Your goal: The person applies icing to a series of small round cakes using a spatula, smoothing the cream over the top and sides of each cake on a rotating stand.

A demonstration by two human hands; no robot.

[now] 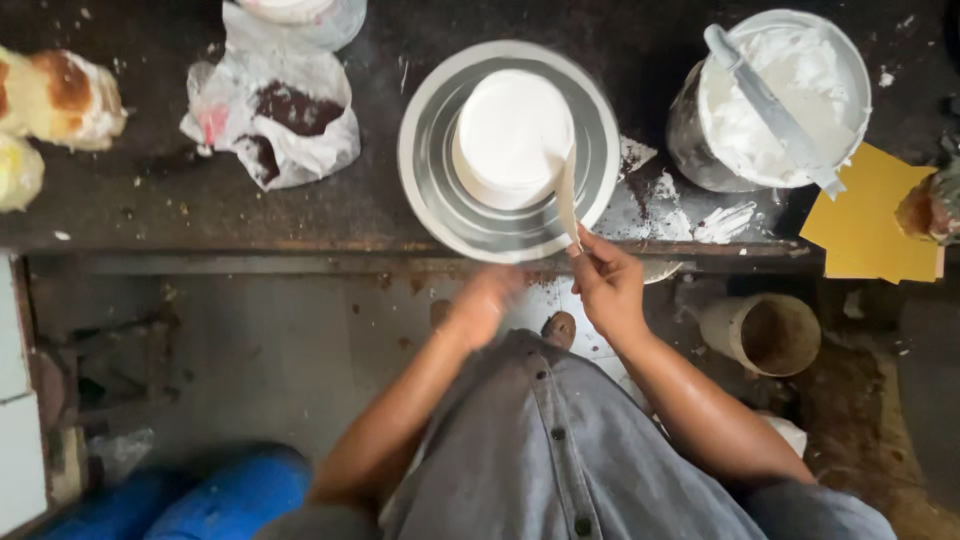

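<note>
While the right hand [607, 285] pinches a pale scraper [567, 195] against the white frosted cake [512, 135], that cake sits centred on a metal turntable [430, 170] on the dark tabletop [150, 200]. The left hand [483, 303] hangs blurred below the turntable's edge at six o'clock; its grip cannot be told. A cream tub [780, 100] stands at three o'clock.

A dark, worn counter [150, 200] runs across the top, dusted with crumbs and white smears, its front edge rusty. Below lies a stained grey concrete floor [260, 350]. White tiles [15, 400] edge the left side. Light is soft and even.
</note>
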